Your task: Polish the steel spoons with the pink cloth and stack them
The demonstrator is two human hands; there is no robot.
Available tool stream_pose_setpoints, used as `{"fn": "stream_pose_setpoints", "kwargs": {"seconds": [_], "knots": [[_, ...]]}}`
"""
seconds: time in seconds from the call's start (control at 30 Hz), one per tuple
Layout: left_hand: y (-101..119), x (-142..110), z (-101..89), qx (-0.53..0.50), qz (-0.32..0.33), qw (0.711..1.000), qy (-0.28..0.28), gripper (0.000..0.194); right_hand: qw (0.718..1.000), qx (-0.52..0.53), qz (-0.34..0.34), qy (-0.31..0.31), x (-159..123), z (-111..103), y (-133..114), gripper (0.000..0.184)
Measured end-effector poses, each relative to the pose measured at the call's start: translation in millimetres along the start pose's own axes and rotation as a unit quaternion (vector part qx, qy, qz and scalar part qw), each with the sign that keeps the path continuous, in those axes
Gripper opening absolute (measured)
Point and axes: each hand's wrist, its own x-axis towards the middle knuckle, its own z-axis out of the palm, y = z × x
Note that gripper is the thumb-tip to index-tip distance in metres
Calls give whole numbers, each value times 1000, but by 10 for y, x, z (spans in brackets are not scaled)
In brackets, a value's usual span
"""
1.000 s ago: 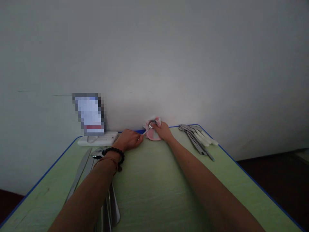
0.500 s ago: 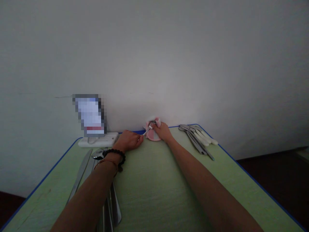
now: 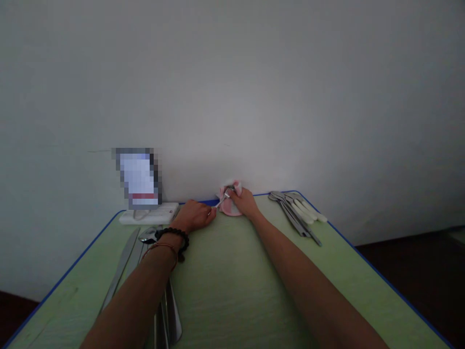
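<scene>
Near the far edge of the table, my left hand point(image 3: 196, 215) is closed around the handle end of a thin piece of silver cutlery point(image 3: 220, 200). My right hand point(image 3: 245, 203) is closed on a pink and white cloth point(image 3: 231, 209), which is bunched around the other end of the cutlery. The thumb presses on the metal there. Cloth and fingers partly cover that end, so I cannot tell whether it is a spoon or a fork. Part of the cloth hangs down toward the tabletop.
Several spoons and other cutlery point(image 3: 290, 213), some white-handled, lie at the far right. A table knife point(image 3: 121, 261) and a spoon point(image 3: 148, 235) lie at left among other cutlery, partly under my left forearm. A blurred phone point(image 3: 138, 177) stands behind a white power strip point(image 3: 148, 214). A wall backs the table.
The whole view has shifted slightly, so things sit a little lower in the picture. Both hands keep nearly the same hold on the cutlery and cloth.
</scene>
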Motion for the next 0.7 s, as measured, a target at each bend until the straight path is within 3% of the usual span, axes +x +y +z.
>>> {"fn": "stream_pose_setpoints", "kwargs": {"seconds": [0.5,0.7], "knots": [[190,-91,-58,-1,-76,997,-1,63,1000,1,0,7,-29,8,-57,25],[384,-276,-141,-9,-70,997,-31,61,999,45,15,26,-327,-48,-98,27]]}}
